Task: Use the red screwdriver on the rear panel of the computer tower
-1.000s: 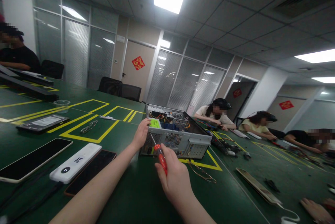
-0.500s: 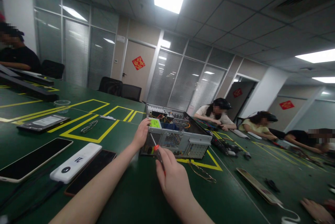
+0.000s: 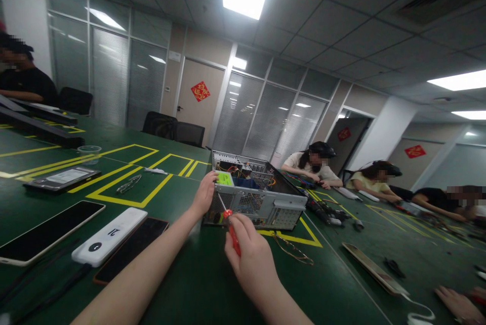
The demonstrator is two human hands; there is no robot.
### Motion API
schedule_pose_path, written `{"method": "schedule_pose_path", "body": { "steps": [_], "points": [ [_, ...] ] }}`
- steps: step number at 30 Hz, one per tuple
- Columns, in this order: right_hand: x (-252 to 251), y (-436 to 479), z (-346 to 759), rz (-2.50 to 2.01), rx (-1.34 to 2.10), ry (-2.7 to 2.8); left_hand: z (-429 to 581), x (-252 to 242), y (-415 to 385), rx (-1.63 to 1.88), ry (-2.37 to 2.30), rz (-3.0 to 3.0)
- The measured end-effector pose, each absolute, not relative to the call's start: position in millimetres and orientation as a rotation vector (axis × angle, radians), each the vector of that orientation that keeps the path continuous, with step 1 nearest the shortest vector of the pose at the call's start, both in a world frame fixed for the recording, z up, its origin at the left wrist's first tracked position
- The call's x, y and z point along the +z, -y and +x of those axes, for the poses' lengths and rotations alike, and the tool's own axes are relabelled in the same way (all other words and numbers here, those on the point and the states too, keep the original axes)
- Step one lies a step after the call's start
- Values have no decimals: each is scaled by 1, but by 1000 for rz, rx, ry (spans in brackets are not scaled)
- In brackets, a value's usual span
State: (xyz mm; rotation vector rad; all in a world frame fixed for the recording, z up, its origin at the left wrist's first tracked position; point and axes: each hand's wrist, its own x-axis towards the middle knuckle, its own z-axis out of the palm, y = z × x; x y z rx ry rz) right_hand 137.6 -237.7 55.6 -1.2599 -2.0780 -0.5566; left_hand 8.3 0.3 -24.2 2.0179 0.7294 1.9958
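Note:
An opened computer case (image 3: 281, 212) lies on the green table with its rear panel towards me, cables and parts showing inside. My left hand (image 3: 206, 192) is closed round its left rear corner, beside a power supply with a yellow-green label (image 3: 224, 178); some fingertips are hidden there. In my right hand (image 3: 248, 246) is a screwdriver (image 3: 228, 214) with a red and dark handle. Its shaft slants up and left, the tip at the upper left of the rear panel. Whether the tip sits in a screw is too small to tell.
Left of my arms lie a hard drive (image 3: 63, 178), a white power bank (image 3: 110, 238) and two phones, one a black-screened phone (image 3: 53, 231). Eyeglasses (image 3: 292, 250) rest before the case. A plastic cup (image 3: 89, 154) stands farther back. Co-workers sit at the table's far and right sides.
The screwdriver handle has turned in my right hand, and more of its red side shows. My right hand has shifted very slightly; my left hand keeps its place on the case.

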Motion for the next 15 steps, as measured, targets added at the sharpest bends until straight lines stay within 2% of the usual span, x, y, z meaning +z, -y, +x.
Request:
{"method": "schedule_pose_path", "body": {
  "steps": [4, 10, 15],
  "points": [
    [56, 239, 138, -1312, -741, 2052, 8, -24, 0, 1990, -734, 2011],
    [55, 237, 141, -1366, -625, 2023, 8, -24, -1, 1993, -725, 2013],
    [60, 238, 141, -1296, -809, 2083, 8, -23, 0, 1993, -732, 2022]
  ]
}}
